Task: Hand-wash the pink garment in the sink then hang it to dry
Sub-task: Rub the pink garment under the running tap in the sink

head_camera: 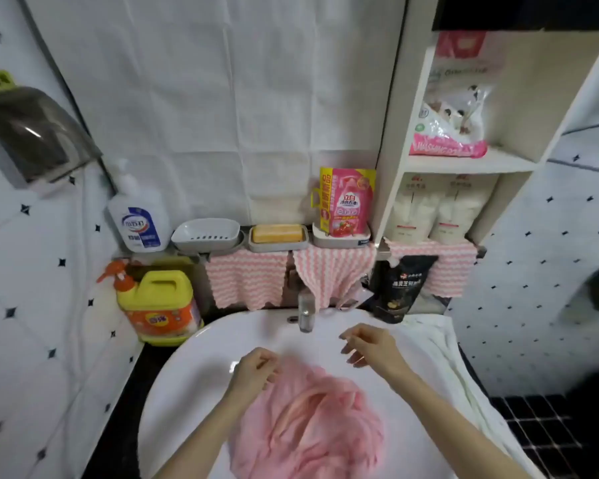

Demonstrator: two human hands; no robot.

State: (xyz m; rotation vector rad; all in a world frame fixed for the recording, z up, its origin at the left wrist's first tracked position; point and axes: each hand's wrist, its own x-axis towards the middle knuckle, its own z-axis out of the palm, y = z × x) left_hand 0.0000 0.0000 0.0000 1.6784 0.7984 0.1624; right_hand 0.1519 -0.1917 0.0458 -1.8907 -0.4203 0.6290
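So I was standing right there by the sink [187, 392], and the pink garment [308, 426] was lying in a crumpled heap in the white basin, on the near side, closest to the person, all folds and ridges. The left hand [255, 369] hung over the garment's far left edge with its fingers loosely curled, tips right by the cloth but not gripping any of it as far as I could see. The right hand [369, 345] was off to the right, up over bare basin and apart from the garment, fingers also slack and half bent, holding nothing. The tap [305, 311] stood at the back rim between the two hands; I couldn't tell if water was running. On the ledge behind it sat a white pump bottle [139, 216], an empty soap dish [206, 233], a yellow bar of soap [277, 233] in its own dish and a pink refill pouch [348, 202]. Pink-and-white striped cloths [246, 278] hung down off the ledge. A yellow jug of detergent [159, 305] with an orange pump stood at the sink's back left corner, and a black pouch [402, 288] leaned at the back right. A white towel [446, 357] was draped along the sink's right side. The shelf unit [464, 160] on the right held a pink-and-white bag [453, 108] up top and two pale packs below.
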